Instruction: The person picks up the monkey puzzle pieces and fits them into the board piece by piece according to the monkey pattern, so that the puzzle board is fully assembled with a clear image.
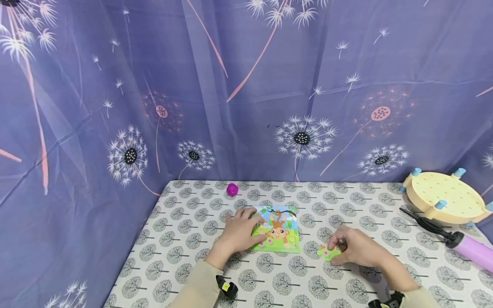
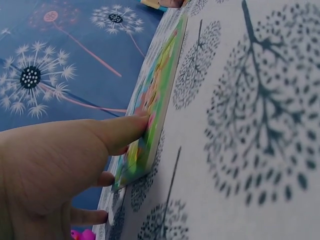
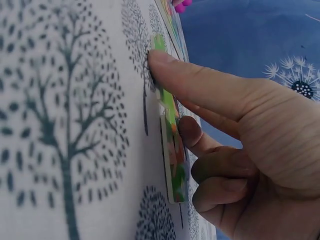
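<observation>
A square puzzle board [image 1: 283, 237] with a cartoon monkey hanging upside down lies flat on the table. My left hand [image 1: 240, 231] rests over its left side, thumb on the picture and fingers spread along the edge. In the left wrist view the thumb [image 2: 127, 129] touches the picture of the board [image 2: 160, 100]. To the right of the board, my right hand [image 1: 358, 248] pinches a green puzzle piece [image 1: 325, 253] low over the table. The right wrist view shows the thumb [image 3: 195, 80] against the green piece [image 3: 160, 45], with another piece [image 3: 175, 175] below it under the curled fingers.
A small magenta object [image 1: 232, 189] sits at the back of the table. On the right are a round yellow pegboard-like stand [image 1: 446, 194] with blue feet and a purple hand pump [image 1: 473, 252] with a black hose. A dandelion-print curtain [image 1: 246, 128] hangs behind.
</observation>
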A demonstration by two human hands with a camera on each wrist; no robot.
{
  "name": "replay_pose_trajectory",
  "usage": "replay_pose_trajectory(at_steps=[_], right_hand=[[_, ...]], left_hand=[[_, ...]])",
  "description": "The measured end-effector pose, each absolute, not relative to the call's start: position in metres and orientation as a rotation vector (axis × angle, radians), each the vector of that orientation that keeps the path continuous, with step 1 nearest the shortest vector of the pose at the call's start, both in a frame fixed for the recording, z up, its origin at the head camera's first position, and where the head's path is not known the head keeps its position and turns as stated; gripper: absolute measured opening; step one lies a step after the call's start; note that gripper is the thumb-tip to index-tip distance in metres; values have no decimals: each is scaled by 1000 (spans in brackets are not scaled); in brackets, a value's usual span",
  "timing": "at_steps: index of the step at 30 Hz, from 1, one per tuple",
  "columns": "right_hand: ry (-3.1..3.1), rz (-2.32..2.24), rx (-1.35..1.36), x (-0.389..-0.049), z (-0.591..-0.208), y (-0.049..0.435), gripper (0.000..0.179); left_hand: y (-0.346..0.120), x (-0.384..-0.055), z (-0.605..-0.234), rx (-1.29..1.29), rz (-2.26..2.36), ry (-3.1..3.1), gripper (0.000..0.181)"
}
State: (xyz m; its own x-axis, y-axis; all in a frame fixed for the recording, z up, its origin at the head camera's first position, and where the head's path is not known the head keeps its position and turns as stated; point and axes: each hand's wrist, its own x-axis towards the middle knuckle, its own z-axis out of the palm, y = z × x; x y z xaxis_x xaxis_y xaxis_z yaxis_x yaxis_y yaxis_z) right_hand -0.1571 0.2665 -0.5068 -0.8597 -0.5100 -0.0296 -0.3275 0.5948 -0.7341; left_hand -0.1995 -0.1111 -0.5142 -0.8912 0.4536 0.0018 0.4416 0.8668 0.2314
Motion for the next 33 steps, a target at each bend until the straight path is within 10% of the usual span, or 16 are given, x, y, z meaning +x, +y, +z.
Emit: replay_pose_trajectory(at_steps=[19, 33], right_hand=[[2645, -1069, -568, -154, -509, 273, 49], [2529, -1365, -652, -153, -515, 281, 16]], left_hand=[[-121, -205, -518, 720, 345, 2920, 65], [-121, -204, -518, 702, 350, 2931, 70]])
